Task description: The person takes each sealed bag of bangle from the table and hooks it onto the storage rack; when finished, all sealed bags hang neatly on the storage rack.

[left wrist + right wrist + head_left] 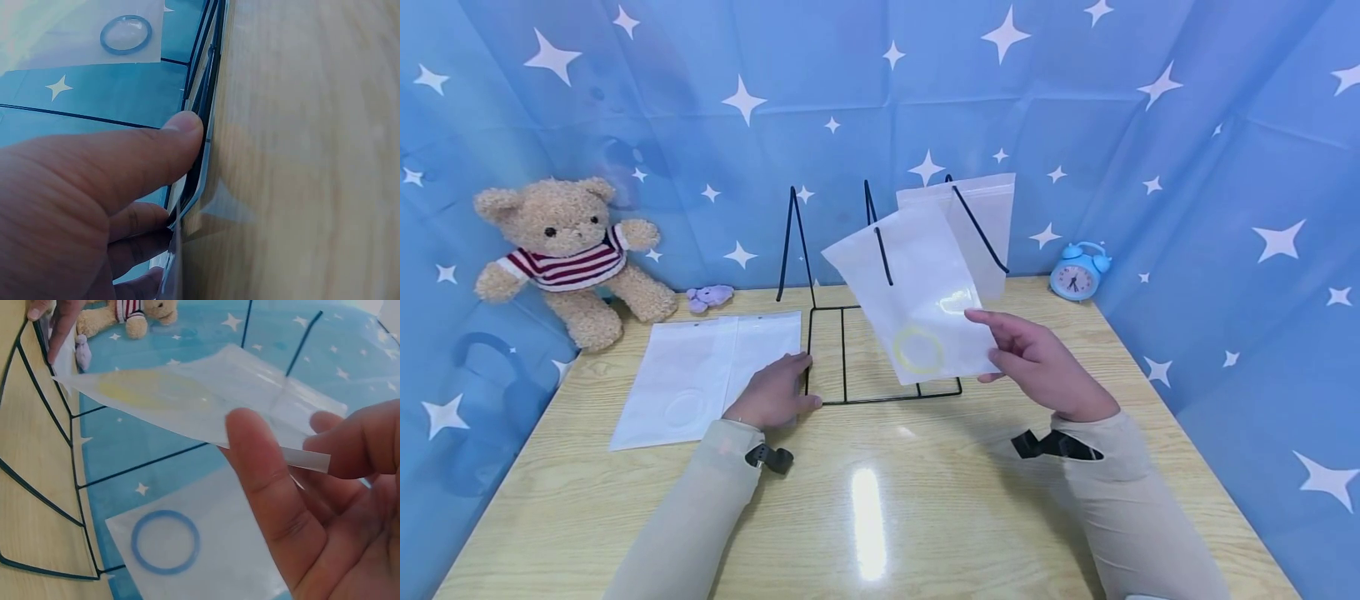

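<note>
A white translucent zip bag with a yellow ring inside hangs aslant, the middle hook of a black wire rack passing through its top. My right hand pinches this bag's lower right edge between thumb and fingers. Behind it, a second bag hangs from the right hook; its blue ring shows in the right wrist view. At the rack's front left corner, my left hand grips the wire frame, thumb on the front bar.
Overlapping white bags lie on the table left of the rack, partly under the left hand. A teddy bear and a small purple toy sit back left; a blue alarm clock stands back right. A starry blue curtain surrounds the table.
</note>
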Demonstrator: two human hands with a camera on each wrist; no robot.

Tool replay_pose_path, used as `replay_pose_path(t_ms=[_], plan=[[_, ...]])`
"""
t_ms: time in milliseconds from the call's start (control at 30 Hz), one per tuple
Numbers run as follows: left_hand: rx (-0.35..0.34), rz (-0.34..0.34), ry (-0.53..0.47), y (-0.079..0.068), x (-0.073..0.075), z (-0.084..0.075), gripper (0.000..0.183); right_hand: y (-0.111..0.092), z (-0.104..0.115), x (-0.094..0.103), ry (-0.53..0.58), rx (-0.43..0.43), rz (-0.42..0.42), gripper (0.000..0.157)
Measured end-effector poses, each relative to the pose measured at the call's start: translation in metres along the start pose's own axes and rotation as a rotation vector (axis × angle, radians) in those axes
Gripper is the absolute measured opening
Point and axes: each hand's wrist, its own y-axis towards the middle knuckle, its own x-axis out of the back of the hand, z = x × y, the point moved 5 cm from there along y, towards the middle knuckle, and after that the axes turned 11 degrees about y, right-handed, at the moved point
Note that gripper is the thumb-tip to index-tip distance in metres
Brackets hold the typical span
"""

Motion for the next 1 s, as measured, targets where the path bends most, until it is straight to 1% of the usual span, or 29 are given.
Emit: replay_pose_path(t_ms=[167,400,500,667,800,933,1000], plan=[[0.004,0.004,-0.002,0.0,0.0,0.0,0.084,0.005,-0.004,-0.006,0.068,0.053,-0.036,0.059],[-0.003,-0.002,0.009,-0.001,0.001,-0.001,0.084,0.011,-0.013,-0.016,0.176,0.079,-0.06,0.061],[-0.002,0.0,0.007,-0.001,0.001,-0.001,0.084,0.014,-0.017,-0.02,0.198,0.099,-0.067,0.062],[-0.004,0.001,0.006,-0.001,0.002,-0.002,0.084,0.015,-0.022,-0.026,0.228,0.164,-0.036,0.063],[-0.003,0.0,0.004,-0.001,0.001,-0.001,0.084,0.016,-0.023,-0.029,0.248,0.2,0.01,0.067],[-0.002,-0.005,0.0,0.0,-0.001,0.001,0.085,0.018,-0.025,-0.032,0.236,0.218,0.036,0.069],[-0.002,-0.006,0.0,0.001,-0.001,0.002,0.085,0.019,-0.027,-0.031,0.212,0.213,0.018,0.068]])
